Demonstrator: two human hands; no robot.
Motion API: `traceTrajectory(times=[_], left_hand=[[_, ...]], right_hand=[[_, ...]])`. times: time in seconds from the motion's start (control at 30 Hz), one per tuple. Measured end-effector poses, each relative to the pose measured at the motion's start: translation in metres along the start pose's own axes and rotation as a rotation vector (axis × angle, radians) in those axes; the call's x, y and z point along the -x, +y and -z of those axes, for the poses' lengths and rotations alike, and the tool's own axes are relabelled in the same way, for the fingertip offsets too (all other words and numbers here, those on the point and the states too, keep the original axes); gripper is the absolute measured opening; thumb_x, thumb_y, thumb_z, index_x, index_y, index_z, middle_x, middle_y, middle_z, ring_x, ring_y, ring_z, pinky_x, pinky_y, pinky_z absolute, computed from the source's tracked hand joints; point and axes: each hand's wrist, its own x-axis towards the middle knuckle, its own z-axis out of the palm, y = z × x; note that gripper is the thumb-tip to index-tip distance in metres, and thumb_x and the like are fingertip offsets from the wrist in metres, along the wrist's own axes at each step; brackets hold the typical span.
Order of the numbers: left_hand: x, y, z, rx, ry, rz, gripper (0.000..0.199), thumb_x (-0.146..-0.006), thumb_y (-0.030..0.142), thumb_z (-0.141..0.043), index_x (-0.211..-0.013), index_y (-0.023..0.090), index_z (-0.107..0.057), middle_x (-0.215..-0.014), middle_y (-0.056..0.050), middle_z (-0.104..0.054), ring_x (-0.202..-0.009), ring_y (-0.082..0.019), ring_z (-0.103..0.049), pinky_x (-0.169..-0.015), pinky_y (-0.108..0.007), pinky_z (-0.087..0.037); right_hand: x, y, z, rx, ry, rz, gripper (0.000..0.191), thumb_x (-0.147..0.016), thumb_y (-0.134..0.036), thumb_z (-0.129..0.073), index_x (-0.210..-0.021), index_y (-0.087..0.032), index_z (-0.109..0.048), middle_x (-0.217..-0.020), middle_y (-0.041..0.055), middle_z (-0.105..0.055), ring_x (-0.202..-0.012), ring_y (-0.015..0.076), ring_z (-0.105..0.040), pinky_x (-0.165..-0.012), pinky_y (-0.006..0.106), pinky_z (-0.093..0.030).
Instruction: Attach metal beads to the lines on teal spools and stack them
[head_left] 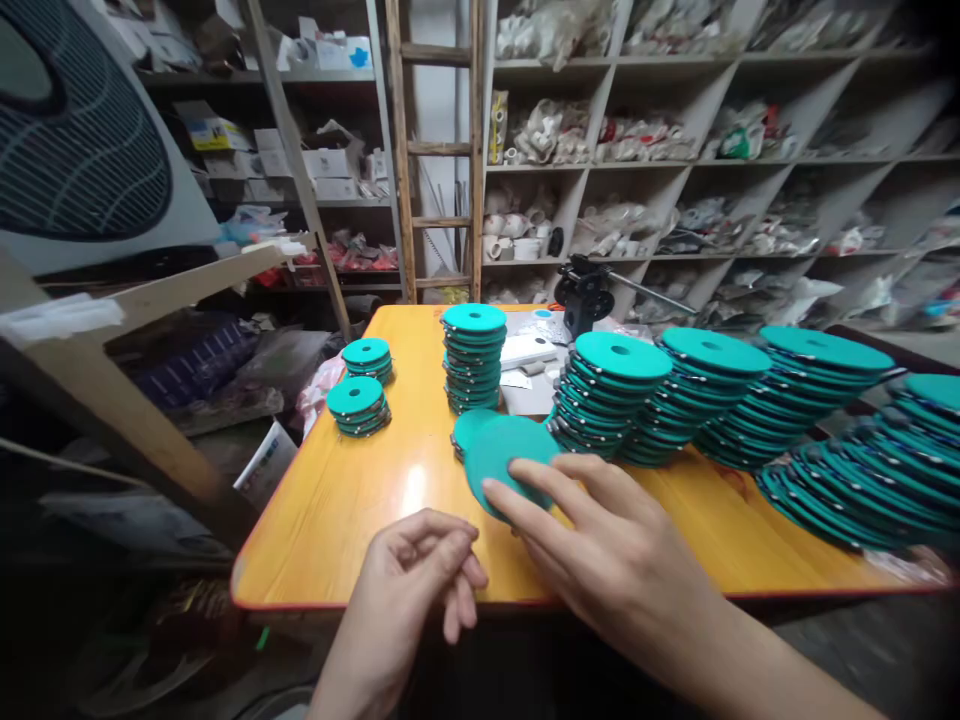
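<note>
Teal disc stacks [604, 395], centre-holed and lying flat, line an orange wooden table [337, 525]. One loose teal disc [510, 465] stands tilted on its rim at mid-table, face toward the person, axis slanting upward. Right hand [622, 560]: extended fingers [536, 520] touch the disc's lower edge; grip cannot be told. Left hand [409, 575]: loosely curled, empty, near the table's front edge. Rear shelf cubbies [540, 168] hold bagged white pipe fittings [544, 140].

There at the right edge, the leaning stack of teal discs [877, 470] runs out of frame; a teal disc [466, 430] sits partly hidden beside the right hand [615, 560]; and those bagged items [645, 135] on the upper-right shelves [825, 158] blur past telling!
</note>
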Motion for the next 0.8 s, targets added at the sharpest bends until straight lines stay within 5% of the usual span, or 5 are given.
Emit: traceTrajectory(times=[0.13, 0.3, 0.53, 0.67, 0.8], left_hand=[[0.002, -0.010, -0.019, -0.514, 0.023, -0.052, 0.022, -0.088, 0.035, -0.062, -0.085, 0.014, -0.066, -0.072, -0.005, -0.068, -0.058, -0.012, -0.059, -0.053, -0.021, -0.046], [-0.004, -0.030, -0.036, -1.018, -0.023, -0.349, 0.014, -0.089, 0.022, -0.056, -0.078, 0.018, -0.064, -0.074, -0.004, -0.065, -0.068, -0.017, -0.060, -0.063, -0.028, -0.044], [0.000, -0.042, -0.037, -1.162, -0.035, -0.676, 0.009, -0.089, 0.014, -0.058, -0.083, 0.021, -0.060, -0.075, -0.001, -0.066, -0.071, -0.016, -0.062, -0.064, -0.026, -0.046], [-0.001, -0.038, -0.031, -1.175, -0.047, -0.678, 0.008, -0.090, 0.016, -0.059, -0.086, 0.022, -0.060, -0.077, -0.001, -0.066, -0.073, -0.016, -0.062, -0.066, -0.025, -0.046], [-0.013, -0.032, -0.020, -1.240, -0.003, -0.579, 0.004, -0.092, 0.024, -0.058, -0.094, 0.023, -0.062, -0.087, -0.003, -0.066, -0.082, -0.019, -0.061, -0.070, -0.028, -0.045]], right_hand=[[0.054, 0.007, 0.013, -0.072, -0.093, -0.210, 0.040, -0.092, -0.008, -0.048, -0.130, -0.017, -0.056, -0.120, 0.0065, -0.060, -0.108, 0.0225, -0.047, -0.092, 0.035, -0.041], [0.101, 0.013, 0.015, -0.080, -0.207, -0.344, 0.039, -0.090, -0.017, -0.052, -0.129, -0.020, -0.056, -0.116, 0.0070, -0.060, -0.109, 0.0219, -0.049, -0.088, 0.034, -0.047], [0.078, -0.013, -0.005, -0.359, -0.032, -0.427, 0.034, -0.090, -0.010, -0.052, -0.123, -0.017, -0.056, -0.111, 0.0042, -0.065, -0.111, 0.0199, -0.050, -0.094, 0.033, -0.044], [0.069, -0.020, -0.017, -0.500, 0.018, -0.533, 0.015, -0.088, -0.006, -0.056, -0.092, -0.020, -0.062, -0.082, -0.0013, -0.064, -0.092, 0.0183, -0.052, -0.084, 0.034, -0.040], [0.067, -0.021, -0.020, -0.512, 0.065, -0.593, 0.014, -0.085, -0.006, -0.058, -0.082, -0.019, -0.060, -0.075, -0.0019, -0.061, -0.084, 0.0167, -0.051, -0.078, 0.032, -0.037]])
